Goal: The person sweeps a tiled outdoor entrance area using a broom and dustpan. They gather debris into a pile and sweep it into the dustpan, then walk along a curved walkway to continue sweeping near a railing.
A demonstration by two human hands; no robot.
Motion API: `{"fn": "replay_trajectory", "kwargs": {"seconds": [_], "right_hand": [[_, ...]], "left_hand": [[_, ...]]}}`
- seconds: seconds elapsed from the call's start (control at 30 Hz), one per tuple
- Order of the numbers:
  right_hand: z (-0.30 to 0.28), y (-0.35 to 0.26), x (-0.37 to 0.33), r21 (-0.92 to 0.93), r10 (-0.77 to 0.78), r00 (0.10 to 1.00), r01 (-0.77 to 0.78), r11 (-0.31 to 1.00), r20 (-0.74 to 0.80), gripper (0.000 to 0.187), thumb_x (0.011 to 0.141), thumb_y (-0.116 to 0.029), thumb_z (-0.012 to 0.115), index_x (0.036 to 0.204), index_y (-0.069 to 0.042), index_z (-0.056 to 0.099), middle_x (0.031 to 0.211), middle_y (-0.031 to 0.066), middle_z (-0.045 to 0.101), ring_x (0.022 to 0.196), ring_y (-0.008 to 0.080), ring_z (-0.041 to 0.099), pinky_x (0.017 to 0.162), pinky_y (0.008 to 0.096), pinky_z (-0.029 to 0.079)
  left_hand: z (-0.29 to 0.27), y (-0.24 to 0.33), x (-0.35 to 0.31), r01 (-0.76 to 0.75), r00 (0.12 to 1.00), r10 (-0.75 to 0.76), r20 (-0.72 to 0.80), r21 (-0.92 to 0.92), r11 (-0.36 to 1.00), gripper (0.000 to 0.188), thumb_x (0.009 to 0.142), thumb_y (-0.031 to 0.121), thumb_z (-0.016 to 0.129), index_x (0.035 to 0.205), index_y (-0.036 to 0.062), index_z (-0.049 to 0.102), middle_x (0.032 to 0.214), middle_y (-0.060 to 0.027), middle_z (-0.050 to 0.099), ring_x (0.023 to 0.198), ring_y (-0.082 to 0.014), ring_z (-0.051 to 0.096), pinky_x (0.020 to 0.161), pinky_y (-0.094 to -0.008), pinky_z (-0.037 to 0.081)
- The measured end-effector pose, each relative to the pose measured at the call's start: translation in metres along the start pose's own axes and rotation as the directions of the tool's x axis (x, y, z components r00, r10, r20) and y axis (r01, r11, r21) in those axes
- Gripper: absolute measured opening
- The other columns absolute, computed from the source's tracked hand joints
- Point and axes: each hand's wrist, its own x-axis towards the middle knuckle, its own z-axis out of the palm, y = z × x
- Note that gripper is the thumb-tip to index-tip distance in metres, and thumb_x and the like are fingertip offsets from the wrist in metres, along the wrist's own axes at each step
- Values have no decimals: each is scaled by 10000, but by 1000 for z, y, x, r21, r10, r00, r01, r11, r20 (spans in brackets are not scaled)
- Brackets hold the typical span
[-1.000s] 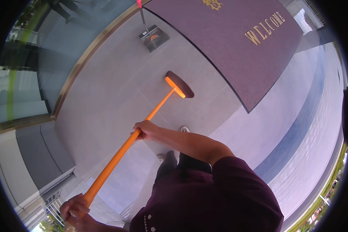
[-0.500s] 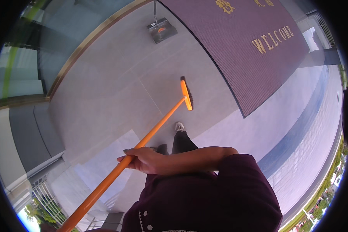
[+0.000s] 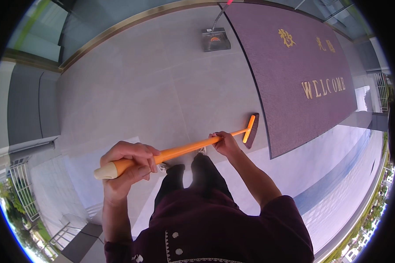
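Note:
An orange broom (image 3: 184,150) lies slantwise across in front of me, its pale cap end at the left. My left hand (image 3: 129,164) is closed round the handle near that cap. Lower down the handle, close to the head, my right hand (image 3: 225,143) grips it too. The broom's orange head with dark bristles (image 3: 251,130) is over the grey floor, a little left of the mat's near corner. Farther off, a dark long-handled dustpan (image 3: 216,40) stands on the floor beside the mat's left edge, apart from both hands.
A purple doormat (image 3: 289,118) with gold lettering covers the floor at the right. Glass panels with a brass-coloured sill (image 3: 118,27) run along the far side. A grey block (image 3: 33,101) and a railing (image 3: 24,186) stand at the left. My shoes are under the broom handle.
The broom head has swung right and nearer, toward the mat's edge. The handle's cap end and my left hand have come into view. My right hand has moved right and away from me.

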Motion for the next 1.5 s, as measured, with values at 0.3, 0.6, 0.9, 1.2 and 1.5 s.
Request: {"fn": "replay_trajectory", "kwargs": {"seconds": [0.3, 0.6, 0.9, 1.2, 1.5], "right_hand": [[179, 172, 81, -388, 378, 921, -317, 866, 93, 111, 793, 37, 451, 789, 46, 340, 827, 172, 467, 737, 258, 596, 616, 330, 578], [172, 456, 47, -471, 845, 534, -737, 484, 32, 69, 777, 45, 424, 795, 27, 360, 805, 179, 478, 724, 270, 573, 689, 388, 552], [96, 437, -29, -572, 665, 722, -633, 522, -192, 83, 843, -44, 451, 854, 38, 452, 902, 150, 533, 914, 256, 533, 904, 361, 434], [3, 339, 67, -643, 342, 834, -551, 532, -432, 62, 809, -18, 470, 788, 39, 480, 740, 124, 540, 772, 242, 569, 743, 324, 503], [100, 632, 29, -666, 727, 580, -709, 230, -366, 41, 777, 56, 440, 738, 44, 438, 774, 150, 522, 722, 227, 566, 689, 292, 525]], "left_hand": [[-54, 120, -88, -100, 905, 338, -259, 641, 761, 219, 714, 133, 543, 896, 18, 503, 456, -18, 396, 481, -148, 448, 669, -378, 411], [-56, 192, -232, -75, 893, 435, -115, 915, 396, 157, 862, 229, 476, 858, 72, 484, 529, 9, 480, 462, -129, 474, 433, -288, 408], [-146, 173, -472, -255, 509, 498, -702, 430, 866, 74, 775, 101, 567, 818, 52, 533, 542, -6, 513, 470, -78, 497, 560, -228, 426], [-184, 62, -395, 29, 720, -132, -681, -160, 987, 259, 685, -118, 559, 928, -40, 597, 730, -101, 602, 620, -142, 557, 598, -245, 438], [-197, 225, -470, 90, 739, 450, -501, 735, 672, 153, 771, 89, 623, 667, 96, 511, 476, 22, 522, 426, -109, 522, 527, -237, 472]]}}
